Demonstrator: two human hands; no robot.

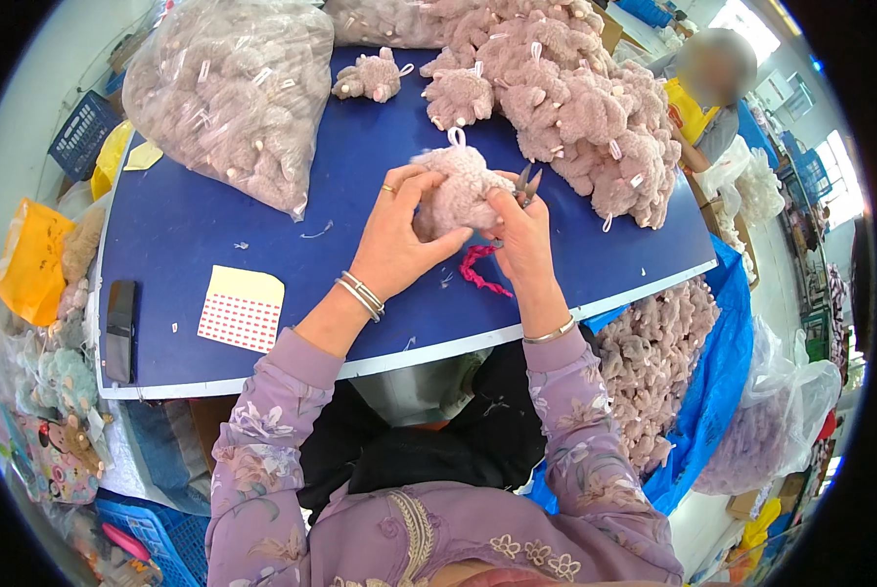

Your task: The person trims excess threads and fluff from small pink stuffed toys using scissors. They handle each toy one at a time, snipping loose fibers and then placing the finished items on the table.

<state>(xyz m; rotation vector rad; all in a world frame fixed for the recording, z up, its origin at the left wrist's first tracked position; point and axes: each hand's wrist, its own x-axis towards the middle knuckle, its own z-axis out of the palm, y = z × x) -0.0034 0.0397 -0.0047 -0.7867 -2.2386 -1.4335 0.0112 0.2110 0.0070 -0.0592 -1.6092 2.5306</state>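
Between my two hands, above the near part of the blue table, is a small pinkish-grey plush toy (455,196) with a white loop on top. My left hand (399,227) is curled round its left side, fingers on top and thumb below. My right hand (522,235) pinches its right side with the thumb. A small pair of scissors (527,182) also sits in my right hand, blades pointing up and away. A twisted pink-red strip (479,271) hangs or lies just below that hand; whether it joins the scissors I cannot tell.
The blue table (360,323) bears a clear bag of similar toys (228,108), a large toy pile (575,108), two loose toys, a sticker sheet (245,305) and a phone (120,331). A blue sack of toys (658,362) stands right. A person (717,88) sits far right.
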